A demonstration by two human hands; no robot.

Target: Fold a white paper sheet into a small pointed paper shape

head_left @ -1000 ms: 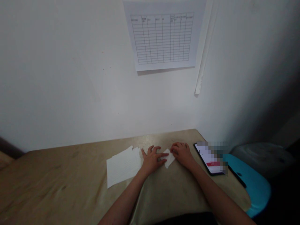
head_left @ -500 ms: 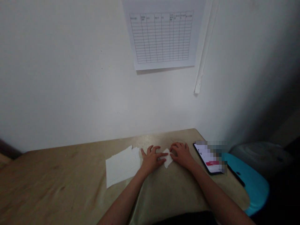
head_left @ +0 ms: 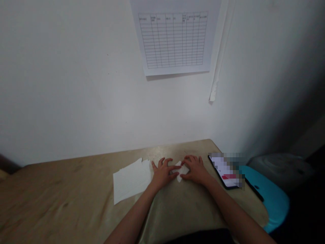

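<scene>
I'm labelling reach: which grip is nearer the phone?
Right. The right grip, touching the small paper, is left of the phone; the left grip is farther left, on that paper's other side.

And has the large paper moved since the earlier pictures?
No: against the far right corner of the table, the large paper keeps its place; both shift slightly left in view.

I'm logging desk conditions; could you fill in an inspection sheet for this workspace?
Surface: brownish tabletop, wrinkled in places.
Job's things: small white paper between the hands; larger white sheet with ragged far edge, to the left.
Clutter: phone, screen lit, partly pixelated; slim dark object nearby.
Hands: left hand and right hand, fingers at the small paper.
Cables: nothing seen.
Surroundings: pale wall, printed grid; blue object at right.
</scene>
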